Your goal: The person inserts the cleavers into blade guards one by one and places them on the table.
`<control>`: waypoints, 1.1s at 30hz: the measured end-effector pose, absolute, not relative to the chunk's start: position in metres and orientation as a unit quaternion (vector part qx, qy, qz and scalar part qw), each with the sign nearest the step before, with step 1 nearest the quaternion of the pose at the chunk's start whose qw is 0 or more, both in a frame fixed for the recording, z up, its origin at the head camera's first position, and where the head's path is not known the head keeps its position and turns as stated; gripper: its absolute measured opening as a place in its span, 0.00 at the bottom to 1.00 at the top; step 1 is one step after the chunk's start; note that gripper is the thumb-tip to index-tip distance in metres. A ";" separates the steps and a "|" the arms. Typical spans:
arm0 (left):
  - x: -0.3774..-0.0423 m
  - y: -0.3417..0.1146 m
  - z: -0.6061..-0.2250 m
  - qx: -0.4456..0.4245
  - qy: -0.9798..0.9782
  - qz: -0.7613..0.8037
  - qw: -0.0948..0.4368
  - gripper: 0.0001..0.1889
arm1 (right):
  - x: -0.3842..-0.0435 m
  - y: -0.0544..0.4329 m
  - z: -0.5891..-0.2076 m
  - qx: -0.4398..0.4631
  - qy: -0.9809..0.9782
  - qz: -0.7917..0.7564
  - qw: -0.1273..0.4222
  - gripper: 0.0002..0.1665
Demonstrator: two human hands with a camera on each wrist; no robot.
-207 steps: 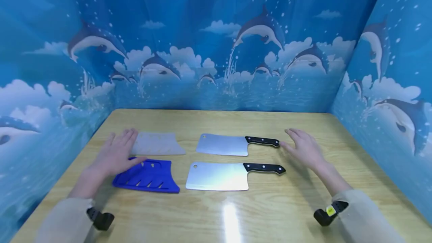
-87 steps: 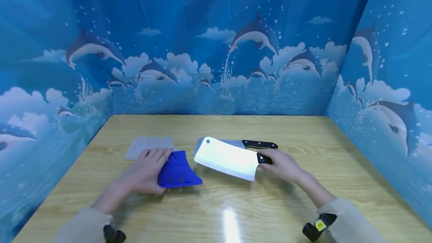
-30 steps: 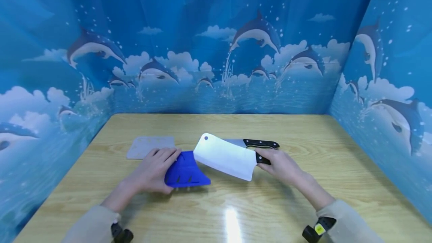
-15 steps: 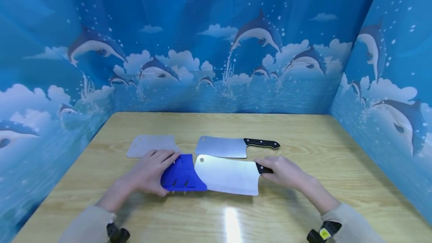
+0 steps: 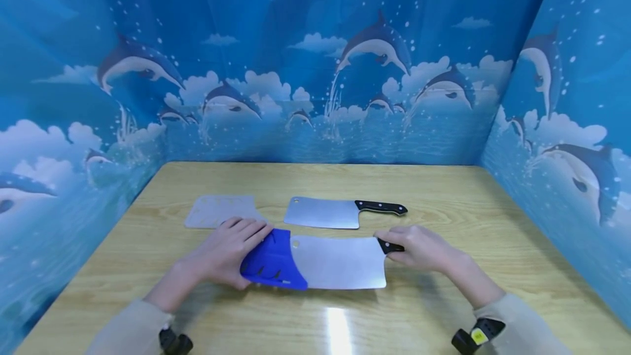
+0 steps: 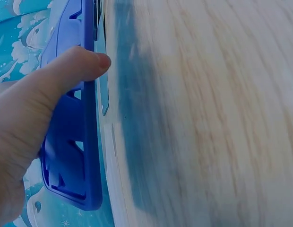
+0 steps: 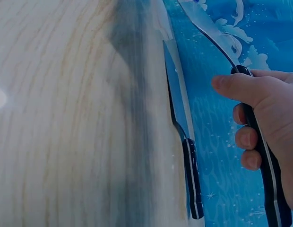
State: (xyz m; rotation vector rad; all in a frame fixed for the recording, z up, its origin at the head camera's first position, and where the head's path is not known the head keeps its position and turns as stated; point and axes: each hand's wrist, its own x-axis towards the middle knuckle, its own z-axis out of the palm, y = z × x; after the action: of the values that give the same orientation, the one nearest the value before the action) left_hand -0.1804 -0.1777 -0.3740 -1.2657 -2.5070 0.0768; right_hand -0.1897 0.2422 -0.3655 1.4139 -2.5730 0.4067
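My left hand (image 5: 224,253) grips a blue plastic blade guard (image 5: 271,262), thumb along its near edge and fingers over the far edge. In the left wrist view the thumb presses the slotted guard (image 6: 66,123) above the table. My right hand (image 5: 421,248) holds a cleaver (image 5: 340,262) by its black riveted handle, fingers curled round it in the right wrist view. The blade's front end meets the guard's open side; its lower front corner is hidden by the guard, while the hole near the upper corner shows. Both are held just above the table.
A second cleaver (image 5: 322,213) with a black handle lies flat behind the held one. Left of it lies a whitish translucent blade guard (image 5: 222,210), partly behind my left hand. The wooden table (image 5: 394,316) is bordered by blue dolphin-print curtains (image 5: 305,70).
Earlier both hands were empty over the table. The blue guard and near cleaver were picked up and brought together. In the last second the tilted cleaver has levelled and come lower, meeting the guard.
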 end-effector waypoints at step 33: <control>-0.158 -0.161 -0.387 -0.474 -0.846 0.031 0.241 0.59 | -0.175 0.245 -0.378 0.527 -0.808 0.111 0.238 0.24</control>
State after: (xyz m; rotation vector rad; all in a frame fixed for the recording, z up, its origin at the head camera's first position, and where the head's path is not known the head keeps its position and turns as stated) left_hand -0.1577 -0.1609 -0.3870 -1.2959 -2.3145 0.0834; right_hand -0.1749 0.2448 -0.3780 1.4440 -2.2133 0.3036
